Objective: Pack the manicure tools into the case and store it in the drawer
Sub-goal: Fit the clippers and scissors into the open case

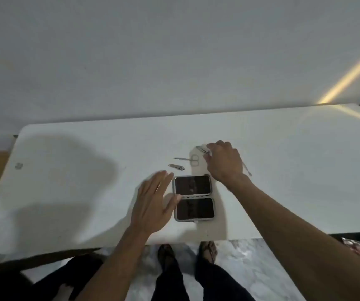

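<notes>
I see the case point(194, 197) lying open flat on the table, two dark halves, grey rim. Beyond it lie nail clippers point(176, 167) and small scissors point(189, 159); another thin metal tool point(203, 150) sits farther back.

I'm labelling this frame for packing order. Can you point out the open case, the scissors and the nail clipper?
open case point(193, 184): head view, dark lining of its far half.
scissors point(195, 160): head view, finger loops.
nail clipper point(176, 167): head view, middle of its metal body.

white table point(283, 170) with a small grey mark point(19, 165) near its left edge; marbled floor point(250, 268) below.
</notes>
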